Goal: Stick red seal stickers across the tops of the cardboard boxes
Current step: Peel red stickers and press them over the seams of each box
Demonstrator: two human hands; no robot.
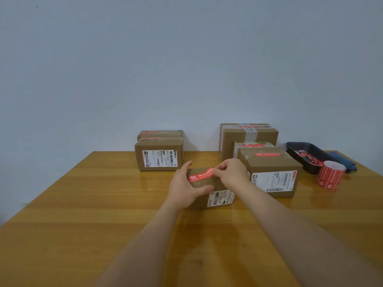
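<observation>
A small cardboard box [209, 198] with a white shipping label on its front sits mid-table. A red seal sticker [200, 175] lies across its top. My left hand [184, 184] grips the box's left end, thumb on the front face. My right hand [232, 172] pinches the sticker's right end between thumb and fingers above the box top. A roll of red stickers [330, 176] stands on the table at the right.
Two sealed boxes [159, 154] stand at the back left. Three more sealed boxes [269, 168] are grouped at the back right, close to my right hand. A black tray [304, 147] holds red scraps, with a blue cloth [343, 160] beside it. The wooden table [83, 214] ends at a wall.
</observation>
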